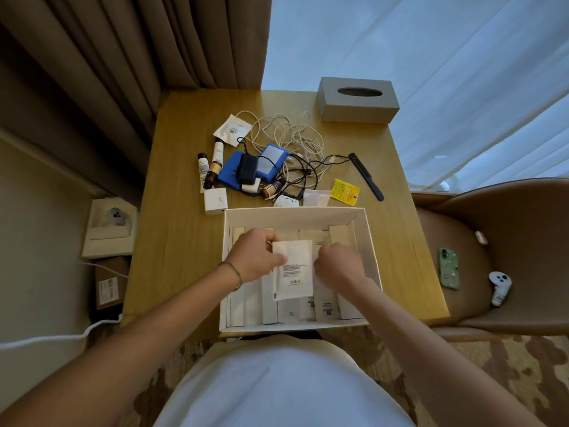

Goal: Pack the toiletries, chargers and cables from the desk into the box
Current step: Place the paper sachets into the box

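Note:
An open white box (295, 212) stands at the desk's near edge, lined with several white packets. Over it my left hand (255, 257) pinches a white printed sachet (294, 272) by its upper left edge. My right hand (338, 263) hovers curled just right of the sachet; whether it touches the sachet is unclear. Behind the box lie a white 120W charger (215, 201), small toiletry tubes (212, 167), blue power banks (271, 163) with a black adapter (248, 169), tangled white cables (289, 134), a black cable (311, 172) and another white sachet (233, 129).
A grey tissue box (357, 100) stands at the desk's far right. A black comb (366, 177) and a yellow packet (345, 192) lie right of the pile. A brown chair (508, 241) to the right carries a green phone (449, 268) and a white controller (499, 286). Curtains hang behind.

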